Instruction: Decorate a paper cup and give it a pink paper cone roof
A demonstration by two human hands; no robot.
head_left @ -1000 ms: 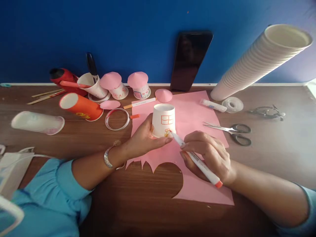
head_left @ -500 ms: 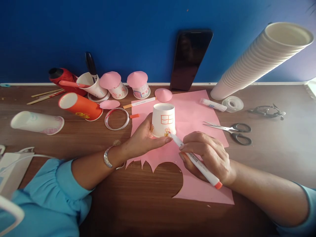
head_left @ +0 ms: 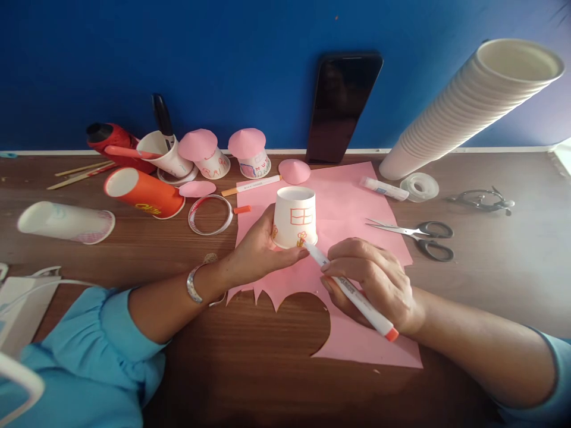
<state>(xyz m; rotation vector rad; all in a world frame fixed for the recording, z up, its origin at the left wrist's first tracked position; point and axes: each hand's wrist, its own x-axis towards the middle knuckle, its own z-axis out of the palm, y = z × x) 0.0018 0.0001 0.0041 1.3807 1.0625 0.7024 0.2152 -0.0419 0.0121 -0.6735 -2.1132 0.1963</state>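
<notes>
My left hand [head_left: 272,246] is closed around the side and lower rim of a white paper cup [head_left: 285,208], which is held upside down. An orange-red window and small flowers are drawn on its side. Pinched in my right hand [head_left: 372,276] is a white marker [head_left: 357,297] with an orange-red end; its tip meets the cup by the flower near the rim. Below both hands lies a cut sheet of pink paper [head_left: 343,196]. A loose orange cap [head_left: 242,209] and a pink paper cone [head_left: 294,171] lie just beyond the cup.
Behind stand two decorated cups with pink cone roofs [head_left: 247,142] and a leaning black phone [head_left: 343,107]. Scissors [head_left: 419,232], a glue stick [head_left: 384,188], clear tape [head_left: 420,186] and a tall cup stack [head_left: 473,113] are on the right. An orange cup [head_left: 145,193] lies left.
The marker tip has shifted slightly left and down along the flower, my right hand moving with it. My left hand keeps the cup in nearly the same place.
</notes>
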